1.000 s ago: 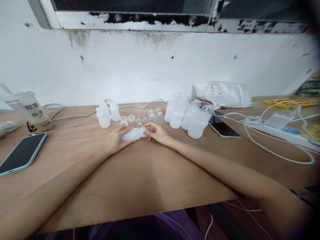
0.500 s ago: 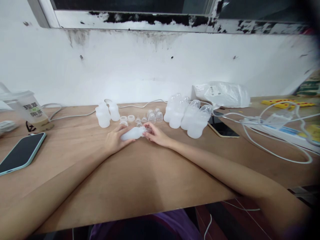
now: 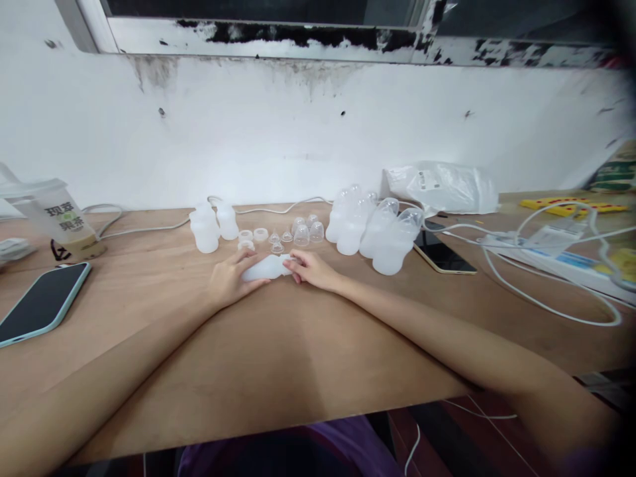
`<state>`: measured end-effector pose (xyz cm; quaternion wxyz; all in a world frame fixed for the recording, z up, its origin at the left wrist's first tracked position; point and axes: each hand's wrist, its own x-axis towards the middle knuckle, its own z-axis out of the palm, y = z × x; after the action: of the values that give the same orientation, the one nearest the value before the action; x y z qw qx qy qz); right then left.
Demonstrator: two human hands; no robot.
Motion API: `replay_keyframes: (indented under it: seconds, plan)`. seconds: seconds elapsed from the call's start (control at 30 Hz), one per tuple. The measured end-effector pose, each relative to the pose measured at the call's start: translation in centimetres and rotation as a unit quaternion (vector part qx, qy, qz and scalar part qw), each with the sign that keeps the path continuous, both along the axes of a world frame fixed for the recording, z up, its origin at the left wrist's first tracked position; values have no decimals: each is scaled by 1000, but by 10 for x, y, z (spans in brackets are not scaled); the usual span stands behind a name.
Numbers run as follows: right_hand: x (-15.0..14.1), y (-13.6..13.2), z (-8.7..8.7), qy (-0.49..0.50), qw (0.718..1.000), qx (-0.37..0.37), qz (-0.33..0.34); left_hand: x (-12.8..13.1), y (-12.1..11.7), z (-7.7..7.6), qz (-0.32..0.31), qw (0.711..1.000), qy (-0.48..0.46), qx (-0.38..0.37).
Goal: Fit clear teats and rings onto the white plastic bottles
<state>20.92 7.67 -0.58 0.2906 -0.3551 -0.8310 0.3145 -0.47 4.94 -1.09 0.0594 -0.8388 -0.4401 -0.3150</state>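
A translucent white plastic bottle (image 3: 263, 268) lies on its side between my hands at the middle of the wooden table (image 3: 278, 351). My left hand (image 3: 229, 278) grips its body. My right hand (image 3: 311, 268) pinches the neck end, and whatever sits under those fingers is hidden. Just behind lie white rings (image 3: 253, 235), small clear teats (image 3: 281, 238) and clear dome caps (image 3: 308, 230).
Two open bottles (image 3: 211, 225) stand at the back left; several capped bottles (image 3: 372, 228) stand back right. A teal-cased phone (image 3: 42, 301) and a drink cup (image 3: 62, 222) lie far left. Another phone (image 3: 444, 255), a plastic bag (image 3: 442, 185), white cables (image 3: 546, 265) and a power strip fill the right.
Both hands stay on the bottle with only slight shifts; my right fingers have closed more tightly over the neck end.
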Motion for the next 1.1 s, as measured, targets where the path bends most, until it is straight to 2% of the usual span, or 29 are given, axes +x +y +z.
replay_keyframes:
  seconds: [0.1, 0.23, 0.47, 0.57, 0.77, 0.97, 1.1]
  plan:
    - [1, 0, 0, -6, 999, 31, 1, 1, 0, 0, 9, 1000, 9, 3]
    - [2, -1, 0, 32, 995, 80, 43, 1, 1, 0, 22, 1000, -1, -5]
    - [0, -3, 3, -31, 999, 23, 2, 2, -2, 1, 15, 1000, 25, -3]
    - [0, -4, 2, -16, 999, 47, -5, 2, -1, 2, 21, 999, 27, -6]
    - [3, -3, 0, 7, 996, 82, 38, 1, 0, 1, 23, 1000, 5, -17]
    - [3, 0, 2, -35, 998, 36, 27, 1, -1, 0, 14, 1000, 15, -2]
    - [3, -2, 3, -18, 996, 87, 16, 2, -1, 0, 43, 998, 36, -8]
